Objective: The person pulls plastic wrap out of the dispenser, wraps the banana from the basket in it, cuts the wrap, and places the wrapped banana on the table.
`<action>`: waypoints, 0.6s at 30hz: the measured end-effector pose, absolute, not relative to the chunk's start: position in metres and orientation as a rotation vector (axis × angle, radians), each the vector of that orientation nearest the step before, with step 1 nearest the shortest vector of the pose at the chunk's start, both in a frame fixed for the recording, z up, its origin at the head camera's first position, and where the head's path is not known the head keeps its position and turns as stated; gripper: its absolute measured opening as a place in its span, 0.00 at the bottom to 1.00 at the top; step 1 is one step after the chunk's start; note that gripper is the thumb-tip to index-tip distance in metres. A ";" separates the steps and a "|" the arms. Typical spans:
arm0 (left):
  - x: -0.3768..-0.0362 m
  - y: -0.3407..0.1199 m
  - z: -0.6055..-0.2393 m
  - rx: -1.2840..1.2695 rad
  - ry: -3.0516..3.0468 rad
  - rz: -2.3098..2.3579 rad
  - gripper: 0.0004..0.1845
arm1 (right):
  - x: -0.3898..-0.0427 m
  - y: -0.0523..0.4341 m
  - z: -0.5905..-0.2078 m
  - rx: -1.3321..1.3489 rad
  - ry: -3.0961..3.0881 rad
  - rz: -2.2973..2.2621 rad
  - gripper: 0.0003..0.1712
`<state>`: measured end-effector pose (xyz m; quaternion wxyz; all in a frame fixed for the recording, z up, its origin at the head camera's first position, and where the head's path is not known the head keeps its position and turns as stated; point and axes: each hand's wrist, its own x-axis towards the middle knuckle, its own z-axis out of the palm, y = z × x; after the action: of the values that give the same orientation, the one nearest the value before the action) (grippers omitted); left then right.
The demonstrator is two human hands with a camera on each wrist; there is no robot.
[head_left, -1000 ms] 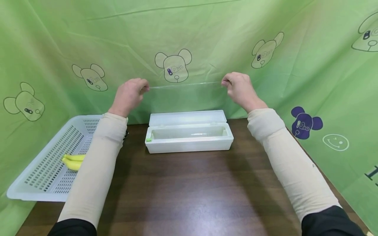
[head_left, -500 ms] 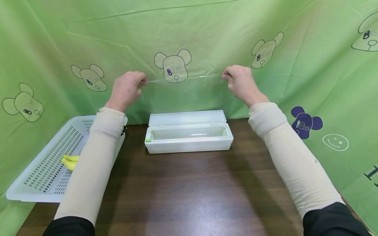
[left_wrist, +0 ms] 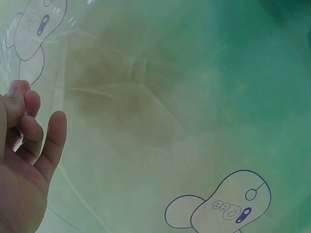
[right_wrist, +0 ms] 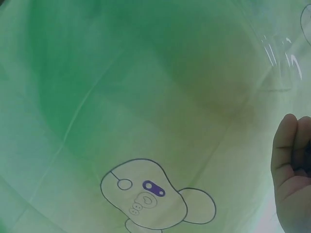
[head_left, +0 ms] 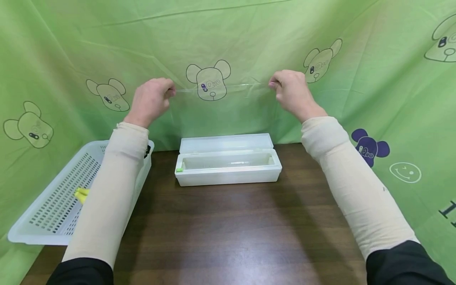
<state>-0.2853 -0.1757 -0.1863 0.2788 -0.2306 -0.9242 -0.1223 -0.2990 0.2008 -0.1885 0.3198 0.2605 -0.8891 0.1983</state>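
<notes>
In the head view my left hand (head_left: 150, 99) and right hand (head_left: 295, 94) are raised above the far edge of the table. Between them they pinch a clear sheet of cling film (head_left: 244, 85) by its top corners. Its upper edge is a thin, shiny line; the rest is nearly invisible against the green cloth. Below stands a long white cling film dispenser (head_left: 229, 177) with its lid (head_left: 226, 143) tipped back. In the left wrist view, creased film (left_wrist: 8, 58) runs to the fingertips (left_wrist: 19, 86). The right wrist view shows glints on the film (right_wrist: 294, 65), with the right fingertips partly cut off.
To the left, a white perforated basket (head_left: 46, 198) holds yellow bananas (head_left: 82, 194), partly hidden by my left sleeve (head_left: 103, 202). A green printed cloth (head_left: 228, 35) hangs around the brown table (head_left: 221, 229). A small green piece (head_left: 179, 170) sits at the dispenser's left front.
Both hands have risen steadily, lifting the film's top edge with them, and the left has drifted slightly left. The dispenser and basket have stayed where they were.
</notes>
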 end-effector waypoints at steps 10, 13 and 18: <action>-0.284 -0.175 -0.172 -0.573 -2.495 -0.371 0.06 | -0.295 0.199 -0.170 0.688 -2.341 0.491 0.06; -0.283 -0.174 -0.166 -0.560 -2.501 -0.370 0.06 | -0.294 0.199 -0.165 0.684 -2.343 0.476 0.07; -0.283 -0.176 -0.160 -0.543 -2.502 -0.357 0.06 | -0.294 0.197 -0.156 0.684 -2.356 0.465 0.08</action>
<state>-0.2832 -0.1755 -0.1598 0.2746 -0.2020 -0.9307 -0.1326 -0.2940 0.1970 -0.1564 0.3165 0.2599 -0.8950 0.1768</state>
